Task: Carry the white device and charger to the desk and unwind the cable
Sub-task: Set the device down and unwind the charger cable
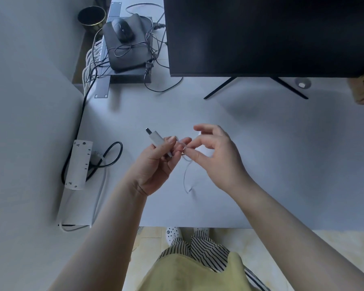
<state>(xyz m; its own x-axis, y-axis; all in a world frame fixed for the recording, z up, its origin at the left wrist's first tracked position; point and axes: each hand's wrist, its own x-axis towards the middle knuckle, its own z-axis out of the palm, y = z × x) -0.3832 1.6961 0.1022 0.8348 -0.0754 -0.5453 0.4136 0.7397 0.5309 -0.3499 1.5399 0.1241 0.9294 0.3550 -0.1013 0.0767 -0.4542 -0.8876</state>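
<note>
At the centre of the frame, above the white tabletop (261,143), the left hand (156,164) grips a white charger stick (159,141) with its fingers curled round the lower end; the metal plug tip points toward the upper left. The right hand (214,156), just beside it, pinches the thin white cable (185,173) between thumb and forefinger, the other fingers raised and loosely bent. One loose length of cable hangs down from the pinch point, and its small end connector lies near the tabletop below the hands. A white rounded object shows partly behind the right hand; whether it is the white device cannot be told.

At left, a white power strip (78,164) lies on the tabletop with a black cord (111,154) looped beside it. A black monitor (269,34) on a stand fills the upper right. At upper left, a black mouse (122,29) rests on a black box (128,49) among tangled cables.
</note>
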